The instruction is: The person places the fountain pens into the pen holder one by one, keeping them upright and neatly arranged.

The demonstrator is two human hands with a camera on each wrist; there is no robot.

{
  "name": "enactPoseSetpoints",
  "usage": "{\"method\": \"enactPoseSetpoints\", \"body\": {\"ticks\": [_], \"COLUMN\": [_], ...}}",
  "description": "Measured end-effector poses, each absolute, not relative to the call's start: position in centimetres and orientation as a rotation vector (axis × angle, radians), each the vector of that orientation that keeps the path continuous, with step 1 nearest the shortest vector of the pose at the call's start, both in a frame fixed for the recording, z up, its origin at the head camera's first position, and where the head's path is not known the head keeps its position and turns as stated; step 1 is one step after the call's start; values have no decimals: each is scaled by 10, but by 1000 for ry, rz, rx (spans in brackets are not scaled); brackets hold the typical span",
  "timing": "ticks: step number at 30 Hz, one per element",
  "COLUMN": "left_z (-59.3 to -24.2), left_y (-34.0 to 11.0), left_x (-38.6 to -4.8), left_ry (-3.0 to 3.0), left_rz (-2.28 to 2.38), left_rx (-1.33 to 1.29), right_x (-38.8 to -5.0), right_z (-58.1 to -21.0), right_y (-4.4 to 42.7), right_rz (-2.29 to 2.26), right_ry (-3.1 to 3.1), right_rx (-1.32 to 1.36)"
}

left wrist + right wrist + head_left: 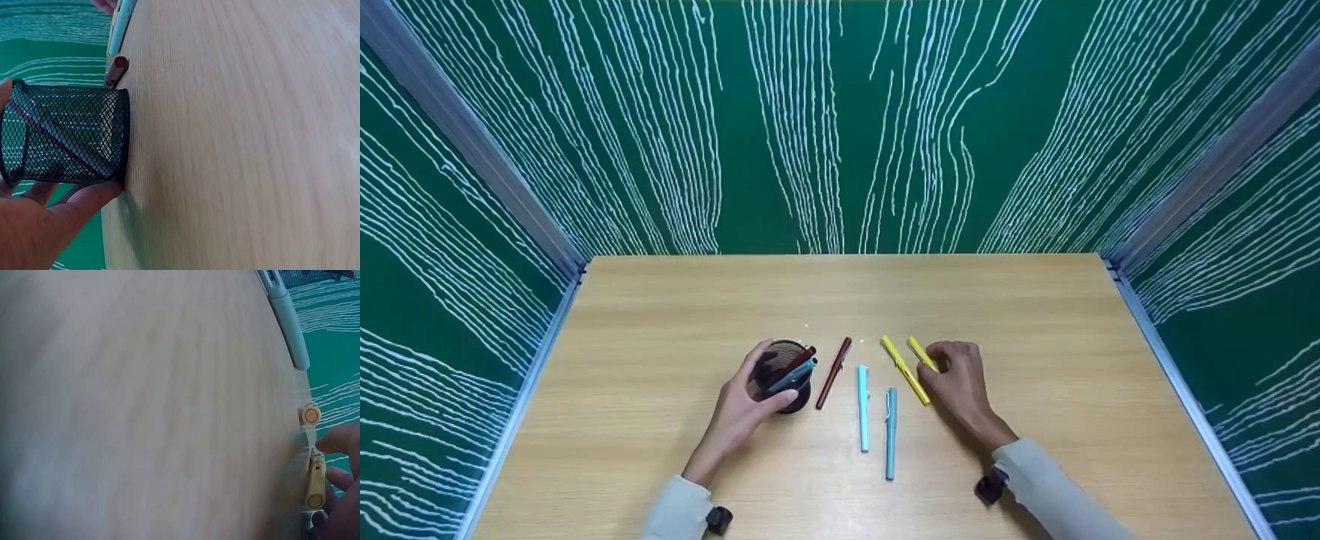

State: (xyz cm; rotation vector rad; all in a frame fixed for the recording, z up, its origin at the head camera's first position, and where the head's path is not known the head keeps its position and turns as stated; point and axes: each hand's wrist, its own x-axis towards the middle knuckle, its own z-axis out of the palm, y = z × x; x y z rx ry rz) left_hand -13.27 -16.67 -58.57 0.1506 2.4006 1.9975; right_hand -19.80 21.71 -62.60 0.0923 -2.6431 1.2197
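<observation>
My left hand [742,405] grips a black mesh pen cup [67,135], thumb on one side and fingers round the other. Inside the cup lean a dark red pen [799,360] and a blue pen [802,371]. Over on the right, my right hand [962,379] pinches a short visible stretch of a yellow pen [919,349]; its near end is hidden by the hand in the head view. Another yellow pen [905,370] lies just left of that hand. In the right wrist view the held yellow pen [316,486] shows its round end between thumb and fingers.
Between the hands, a dark red pen [833,373], a light blue pen [863,409] and a darker blue pen [891,435] lie apart on the wooden table [660,300]. Green walls [855,150] with white lines stand at the back and sides.
</observation>
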Motion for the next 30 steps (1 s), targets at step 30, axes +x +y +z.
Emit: {"method": "enactPoseSetpoints", "body": {"ticks": [30], "left_z": [-587], "left_y": [-167], "left_x": [-133], "left_ry": [2359], "left_rz": [2039], "left_rx": [192], "right_x": [-195], "right_z": [-614], "right_y": [214], "right_rz": [1115], "right_ry": [-2692], "right_rx": [-3]}}
